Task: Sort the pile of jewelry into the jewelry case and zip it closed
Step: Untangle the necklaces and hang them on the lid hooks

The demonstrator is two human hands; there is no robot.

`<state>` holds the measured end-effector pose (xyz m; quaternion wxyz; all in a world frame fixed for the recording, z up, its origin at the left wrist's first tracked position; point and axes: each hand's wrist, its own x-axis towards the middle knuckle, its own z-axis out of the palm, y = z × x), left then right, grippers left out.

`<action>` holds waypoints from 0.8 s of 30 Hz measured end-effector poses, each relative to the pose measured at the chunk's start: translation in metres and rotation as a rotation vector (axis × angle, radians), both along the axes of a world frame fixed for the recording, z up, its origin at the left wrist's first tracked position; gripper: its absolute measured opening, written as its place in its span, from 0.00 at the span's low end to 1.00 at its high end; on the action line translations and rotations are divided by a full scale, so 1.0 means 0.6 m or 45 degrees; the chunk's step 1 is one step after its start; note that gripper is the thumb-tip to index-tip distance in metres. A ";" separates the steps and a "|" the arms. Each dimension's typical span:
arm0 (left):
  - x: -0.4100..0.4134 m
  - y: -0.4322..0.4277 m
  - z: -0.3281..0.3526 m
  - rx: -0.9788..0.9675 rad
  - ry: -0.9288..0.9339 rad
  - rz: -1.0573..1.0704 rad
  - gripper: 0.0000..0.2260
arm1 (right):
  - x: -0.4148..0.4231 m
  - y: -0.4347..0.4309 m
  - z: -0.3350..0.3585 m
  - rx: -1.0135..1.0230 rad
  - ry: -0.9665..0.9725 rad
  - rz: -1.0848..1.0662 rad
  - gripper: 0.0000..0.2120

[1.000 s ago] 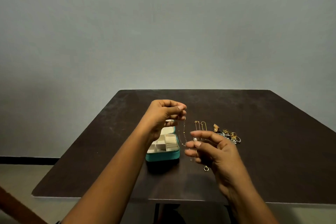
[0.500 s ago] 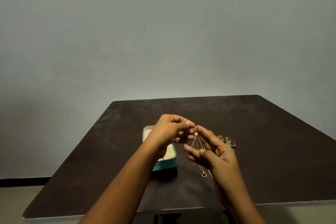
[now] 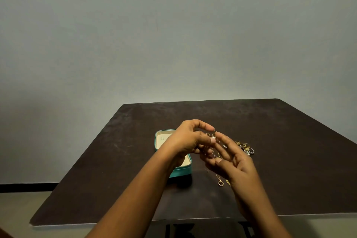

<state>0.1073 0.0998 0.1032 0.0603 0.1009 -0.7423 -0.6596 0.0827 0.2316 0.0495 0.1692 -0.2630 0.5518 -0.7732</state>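
A thin gold necklace with a small pearl is held up above the dark table between both hands. My left hand pinches the chain at the pearl, thumb against curled fingers. Just right of it, my right hand has the chain running through its fingers, the thumb pressing on it. From there the chain hangs down to a ring pendant. The open teal jewelry case with its cream lining sits under my left wrist, mostly hidden. The jewelry pile lies behind my right hand.
The table's near edge runs just under my forearms, and its left edge slants away toward the grey wall. Floor shows at the lower left.
The hands have come together over the case's right side, and the left hand now pinches the chain at the pearl. The view has tilted so the table sits lower in frame.
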 end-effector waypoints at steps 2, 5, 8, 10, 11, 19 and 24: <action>0.001 -0.002 0.003 0.015 0.006 0.010 0.11 | -0.005 0.003 -0.005 0.049 0.002 -0.072 0.22; 0.002 -0.007 0.008 0.042 0.014 0.006 0.10 | -0.010 0.008 -0.012 0.089 0.013 -0.242 0.17; 0.004 -0.008 0.012 0.033 0.018 -0.004 0.09 | -0.017 0.012 -0.023 0.143 0.006 -0.311 0.15; 0.004 -0.008 0.014 0.026 0.018 -0.013 0.09 | -0.020 0.011 -0.032 0.155 -0.064 -0.248 0.16; 0.004 -0.008 0.013 0.021 0.017 -0.019 0.09 | -0.021 0.009 -0.036 0.154 -0.102 -0.212 0.16; 0.006 -0.006 0.013 0.018 0.004 -0.047 0.09 | -0.015 -0.013 -0.055 0.016 -0.479 0.043 0.11; 0.008 -0.013 0.013 0.058 0.029 -0.008 0.09 | -0.012 -0.023 -0.064 -0.127 -0.735 0.178 0.15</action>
